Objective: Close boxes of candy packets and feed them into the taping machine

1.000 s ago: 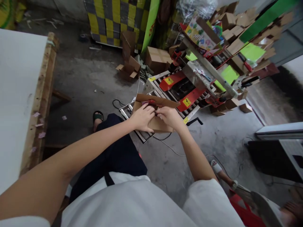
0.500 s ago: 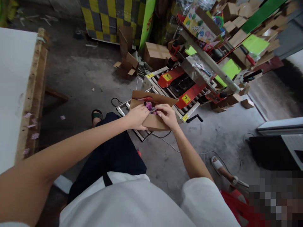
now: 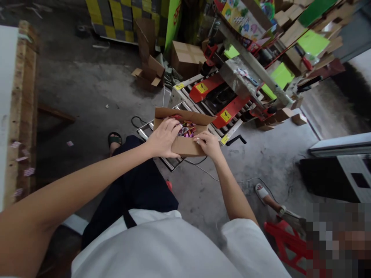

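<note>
An open cardboard box rests on the near end of a roller conveyor. Small shiny wrapped pieces, purple, red and orange, like wrapped candies, lie inside it. My left hand reaches over the box's left side, its fingers bent onto the contents and its thumb apart along the near wall. At the near right edge of the box is my right hand, fingers pinched together. A small whitish bit shows at those fingertips; what it is, I cannot make out.
Beyond the box stands a red machine over the conveyor rollers, with a black crank at its side. Cartons lie behind. A wooden-edged table is at left. Another person's foot and a red stool are at right.
My hands have moved apart: the left has lifted toward the box's left end, the right has drawn back to the near right edge. More of the wrapped pieces shows between them.
</note>
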The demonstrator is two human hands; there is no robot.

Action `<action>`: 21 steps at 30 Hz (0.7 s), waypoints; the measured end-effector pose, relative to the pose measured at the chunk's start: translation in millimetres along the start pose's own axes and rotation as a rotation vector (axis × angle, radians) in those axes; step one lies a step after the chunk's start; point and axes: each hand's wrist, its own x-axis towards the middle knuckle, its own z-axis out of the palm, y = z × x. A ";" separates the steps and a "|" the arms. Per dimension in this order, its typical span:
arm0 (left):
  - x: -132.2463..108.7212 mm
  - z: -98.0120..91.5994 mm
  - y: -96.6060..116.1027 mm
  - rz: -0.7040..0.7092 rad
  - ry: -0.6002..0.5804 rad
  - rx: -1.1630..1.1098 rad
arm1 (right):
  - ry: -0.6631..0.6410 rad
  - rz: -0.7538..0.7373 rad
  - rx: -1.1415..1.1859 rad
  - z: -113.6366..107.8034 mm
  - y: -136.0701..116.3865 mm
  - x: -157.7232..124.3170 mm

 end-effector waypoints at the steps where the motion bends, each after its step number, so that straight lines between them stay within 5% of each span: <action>1: -0.5 0.6 0.5 -0.016 0.014 0.007 | 0.008 0.004 0.008 -1.6 -0.8 1.7; 4: 0.7 1.4 2.2 -0.019 -0.048 0.057 | 0.032 0.069 0.060 -7.7 -1.2 6.7; 9: 11.3 -1.2 -0.1 0.001 -0.234 0.121 | -0.239 0.187 0.276 -17.0 4.6 29.2; 14: 22.2 -1.5 -5.9 0.066 -0.288 0.121 | -0.307 0.104 0.154 -16.8 -1.1 38.9; 21: 18.9 0.8 -7.4 0.068 -0.204 0.091 | 0.208 -0.202 -0.168 -27.1 -36.5 52.6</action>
